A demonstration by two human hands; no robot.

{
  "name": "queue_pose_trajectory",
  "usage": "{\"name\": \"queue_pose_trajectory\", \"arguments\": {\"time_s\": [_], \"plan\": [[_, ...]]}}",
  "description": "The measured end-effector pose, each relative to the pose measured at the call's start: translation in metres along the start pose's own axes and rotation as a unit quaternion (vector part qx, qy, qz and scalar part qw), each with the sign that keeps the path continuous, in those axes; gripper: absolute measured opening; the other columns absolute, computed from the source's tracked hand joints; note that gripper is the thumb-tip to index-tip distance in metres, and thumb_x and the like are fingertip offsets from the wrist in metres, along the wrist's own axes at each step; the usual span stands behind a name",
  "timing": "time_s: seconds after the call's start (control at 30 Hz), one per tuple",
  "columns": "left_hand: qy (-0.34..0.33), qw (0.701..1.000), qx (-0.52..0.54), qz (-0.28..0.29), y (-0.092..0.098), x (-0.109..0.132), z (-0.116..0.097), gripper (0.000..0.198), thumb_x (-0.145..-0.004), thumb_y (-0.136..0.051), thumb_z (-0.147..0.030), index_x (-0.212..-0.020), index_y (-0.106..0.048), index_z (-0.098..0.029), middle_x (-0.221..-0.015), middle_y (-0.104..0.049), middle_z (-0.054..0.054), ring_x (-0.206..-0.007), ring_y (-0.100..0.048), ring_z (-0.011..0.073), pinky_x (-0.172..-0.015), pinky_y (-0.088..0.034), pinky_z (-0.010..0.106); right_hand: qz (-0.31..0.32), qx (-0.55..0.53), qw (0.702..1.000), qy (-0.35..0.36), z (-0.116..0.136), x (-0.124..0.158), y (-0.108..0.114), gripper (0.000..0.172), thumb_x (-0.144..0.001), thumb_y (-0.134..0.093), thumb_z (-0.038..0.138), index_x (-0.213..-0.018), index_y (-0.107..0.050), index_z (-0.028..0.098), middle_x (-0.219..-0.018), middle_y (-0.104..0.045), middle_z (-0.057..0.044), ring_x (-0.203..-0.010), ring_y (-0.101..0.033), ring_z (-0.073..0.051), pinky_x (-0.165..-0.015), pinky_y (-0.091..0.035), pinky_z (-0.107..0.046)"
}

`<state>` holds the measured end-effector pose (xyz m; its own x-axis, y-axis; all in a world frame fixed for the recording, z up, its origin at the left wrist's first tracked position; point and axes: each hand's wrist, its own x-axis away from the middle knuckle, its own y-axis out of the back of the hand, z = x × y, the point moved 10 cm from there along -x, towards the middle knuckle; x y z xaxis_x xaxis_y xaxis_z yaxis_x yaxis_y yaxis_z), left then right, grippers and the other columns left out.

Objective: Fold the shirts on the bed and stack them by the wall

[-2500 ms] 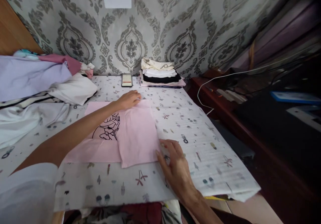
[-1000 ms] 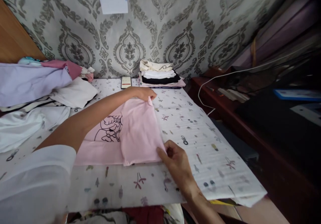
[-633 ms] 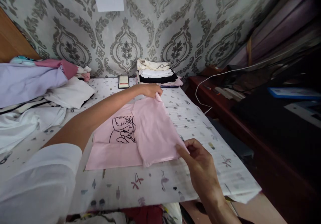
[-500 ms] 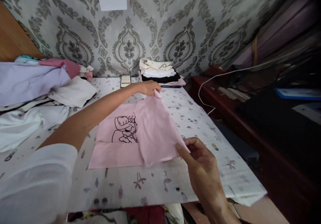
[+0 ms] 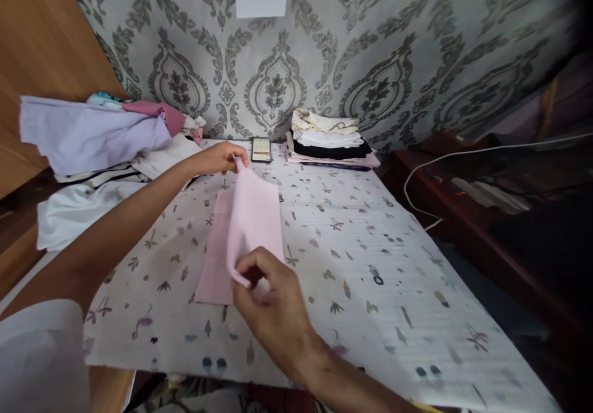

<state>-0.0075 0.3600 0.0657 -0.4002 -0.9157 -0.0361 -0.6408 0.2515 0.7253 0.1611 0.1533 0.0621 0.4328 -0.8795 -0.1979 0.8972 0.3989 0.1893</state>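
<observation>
A pink T-shirt, folded into a narrow shape, lies on the patterned white sheet, with one part raised upright. My left hand pinches the raised part at its far corner. At the near corner, my right hand is closed on the same raised edge between thumb and fingers. The lower layer of the shirt rests flat to the left of the lifted fold. Its black printed drawing is hidden from view.
A stack of folded clothes sits at the back by the patterned wall. Left of it lies a phone. Loose clothes are heaped at the left. A white cable hangs over the dark red furniture at the right.
Both hands have carried the shirt's right part leftward, lifting it over the rest and covering the black print. The shirt now looks narrower. The camera view has shifted left.
</observation>
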Motion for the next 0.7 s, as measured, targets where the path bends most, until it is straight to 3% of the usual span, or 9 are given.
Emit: {"name": "queue_pose_trajectory", "arguments": {"time_s": [0.17,0.3,0.37,0.43,0.5,0.57,0.63,0.7], "plan": [[0.088,0.995,0.0,-0.039,-0.008,0.061,0.073,0.029,-0.064,-0.052,-0.019,-0.088,-0.068,-0.017,-0.087,-0.067,0.002,-0.075,-0.06,0.0157,-0.066,-0.048,0.025,0.091,0.064,0.994,0.005,-0.028,0.001,-0.058,0.018,-0.07,-0.051,0.004,-0.074,-0.051,0.022,-0.068,-0.053,0.005,-0.06,-0.048,-0.01,-0.057,-0.039,-0.022],[0.093,0.99,-0.069,-0.081,-0.009,0.085,0.095,0.033,-0.067,-0.046,-0.017,-0.091,-0.069,-0.018,-0.101,-0.07,0.005,-0.097,-0.064,0.0214,-0.087,-0.05,0.031,0.201,0.126,0.971,0.028,-0.037,0.009,-0.088,0.013,-0.079,-0.058,0.009,-0.085,-0.058,0.021,-0.082,-0.062,0.0,-0.07,-0.057,-0.013,-0.067,-0.047,-0.025],[0.082,0.981,-0.136,-0.109,-0.006,0.089,0.086,0.037,-0.072,-0.044,-0.017,-0.099,-0.07,-0.017,-0.109,-0.069,0.009,-0.105,-0.062,0.0245,-0.096,-0.048,0.036,0.232,0.139,0.961,0.055,-0.034,0.008,-0.089,0.008,-0.087,-0.059,0.015,-0.092,-0.062,0.019,-0.088,-0.066,-0.003,-0.076,-0.061,-0.014,-0.071,-0.05,-0.025],[0.048,0.973,-0.188,-0.126,-0.013,0.089,0.061,0.041,-0.081,-0.042,-0.019,-0.112,-0.068,-0.015,-0.12,-0.066,0.012,-0.114,-0.06,0.0268,-0.104,-0.044,0.04,0.246,0.189,0.945,0.105,-0.029,0.005,-0.085,0.014,-0.093,-0.054,0.017,-0.101,-0.065,0.017,-0.094,-0.07,-0.006,-0.085,-0.065,-0.017,-0.077,-0.052,-0.028],[-0.006,0.976,-0.195,-0.094,-0.037,0.084,0.03,0.044,-0.092,-0.038,-0.026,-0.126,-0.063,-0.017,-0.135,-0.061,0.013,-0.127,-0.054,0.026,-0.111,-0.038,0.039,0.251,0.276,0.911,0.174,-0.027,0.003,-0.081,0.023,-0.097,-0.05,0.018,-0.115,-0.064,0.015,-0.11,-0.071,-0.012,-0.104,-0.065,-0.022,-0.092,-0.051,-0.037],[-0.052,0.981,-0.184,-0.027,-0.07,0.079,0.004,0.046,-0.098,-0.036,-0.035,-0.137,-0.055,-0.021,-0.149,-0.052,0.01,-0.138,-0.046,0.0236,-0.117,-0.032,0.037,0.254,0.345,0.875,0.227,-0.03,0.002,-0.077,0.033,-0.098,-0.053,0.023,-0.129,-0.059,0.014,-0.132,-0.064,-0.016,-0.128,-0.055,-0.028,-0.107,-0.043,-0.047],[-0.057,0.979,-0.194,-0.013,-0.085,0.074,-0.004,0.048,-0.099,-0.036,-0.038,-0.143,-0.048,-0.023,-0.157,-0.043,0.009,-0.144,-0.038,0.0233,-0.119,-0.028,0.038,0.242,0.373,0.862,0.243,-0.035,0.001,-0.069,0.04,-0.097,-0.057,0.027,-0.135,-0.055,0.014,-0.144,-0.056,-0.017,-0.139,-0.046,-0.029,-0.114,-0.036,-0.05],[-0.002,0.973,-0.216,-0.084,-0.069,0.072,0.01,0.05,-0.097,-0.037,-0.038,-0.142,-0.047,-0.019,-0.154,-0.044,0.014,-0.143,-0.039,0.0262,-0.118,-0.029,0.041,0.217,0.373,0.871,0.237,-0.038,0.0,-0.059,0.038,-0.097,-0.056,0.025,-0.133,-0.057,0.014,-0.143,-0.057,-0.017,-0.138,-0.046,-0.029,-0.114,-0.037,-0.05]]}}
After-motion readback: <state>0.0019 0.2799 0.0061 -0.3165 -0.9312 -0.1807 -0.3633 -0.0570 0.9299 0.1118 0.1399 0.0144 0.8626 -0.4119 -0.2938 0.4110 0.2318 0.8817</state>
